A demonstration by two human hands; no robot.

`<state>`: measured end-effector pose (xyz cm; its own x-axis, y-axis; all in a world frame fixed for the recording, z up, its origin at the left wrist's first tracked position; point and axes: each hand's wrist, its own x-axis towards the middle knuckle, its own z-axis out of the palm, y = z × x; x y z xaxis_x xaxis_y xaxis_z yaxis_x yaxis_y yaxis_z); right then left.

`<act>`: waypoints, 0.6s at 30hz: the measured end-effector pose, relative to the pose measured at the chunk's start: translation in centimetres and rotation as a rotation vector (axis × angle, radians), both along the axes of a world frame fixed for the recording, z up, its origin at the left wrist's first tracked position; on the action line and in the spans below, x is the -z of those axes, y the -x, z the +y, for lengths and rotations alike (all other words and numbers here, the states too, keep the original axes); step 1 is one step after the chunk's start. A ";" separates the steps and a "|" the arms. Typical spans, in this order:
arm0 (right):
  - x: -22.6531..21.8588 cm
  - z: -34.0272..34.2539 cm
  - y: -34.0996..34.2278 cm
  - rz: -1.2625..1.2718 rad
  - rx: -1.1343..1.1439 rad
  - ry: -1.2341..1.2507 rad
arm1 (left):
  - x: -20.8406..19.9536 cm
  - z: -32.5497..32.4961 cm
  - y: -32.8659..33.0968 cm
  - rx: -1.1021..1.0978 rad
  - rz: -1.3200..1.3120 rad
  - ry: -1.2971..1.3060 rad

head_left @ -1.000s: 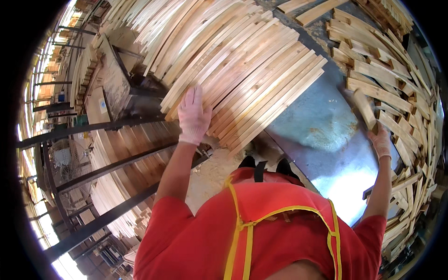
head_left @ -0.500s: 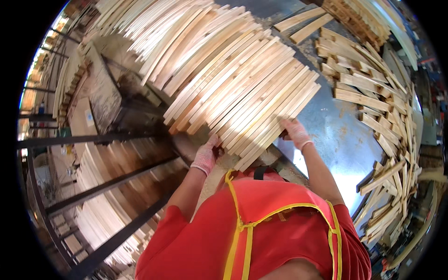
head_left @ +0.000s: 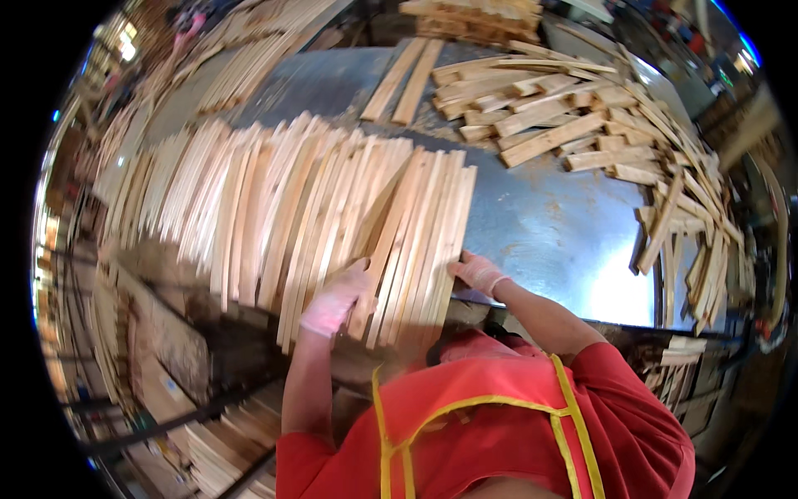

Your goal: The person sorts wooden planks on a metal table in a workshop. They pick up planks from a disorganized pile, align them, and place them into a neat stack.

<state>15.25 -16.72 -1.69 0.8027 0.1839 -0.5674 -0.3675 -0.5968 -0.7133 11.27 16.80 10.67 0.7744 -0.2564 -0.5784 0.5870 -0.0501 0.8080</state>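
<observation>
Pale wooden strips (head_left: 312, 204) lie side by side in a long row on the metal-topped table. My left hand (head_left: 339, 298), in a whitish-pink glove, grips into the row near the strips' close ends, its fingers partly hidden among them. Right beside it, one wooden strip (head_left: 384, 245) leans at a slant across a dark gap. My right hand (head_left: 478, 274), also gloved, closes against the outer side of the last strip at the row's right end. Between the two hands sits a bundle of several strips (head_left: 424, 241).
Shorter wood pieces (head_left: 573, 125) lie in a loose heap at the right and far right of the metal tabletop (head_left: 532, 216). Two separate boards (head_left: 403, 81) rest beyond the row. A stack of timber (head_left: 474, 18) stands at the back. Dark metal rails (head_left: 174, 424) run at lower left.
The view has turned, so the row now points more straight away from me. My left hand has moved from the near ends up onto the strips, and a gap with a slanted strip shows beside it.
</observation>
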 end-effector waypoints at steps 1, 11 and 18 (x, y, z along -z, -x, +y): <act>0.6 -0.1 0.1 -0.026 0.004 -0.031 | 1.4 -0.6 -2.2 0.201 -0.141 -0.175; -3.3 -19.3 5.5 -0.188 0.421 0.089 | 5.5 1.8 5.0 0.286 -0.941 -1.547; -8.2 -45.5 4.8 -0.294 0.936 0.805 | 4.5 -2.5 6.3 0.264 -1.335 -1.948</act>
<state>10.48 -62.22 6.52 0.5529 -0.8325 -0.0336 -0.7720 -0.4968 -0.3965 4.94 14.29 6.12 0.8367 -0.3612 0.4117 -0.1495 -0.8738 -0.4628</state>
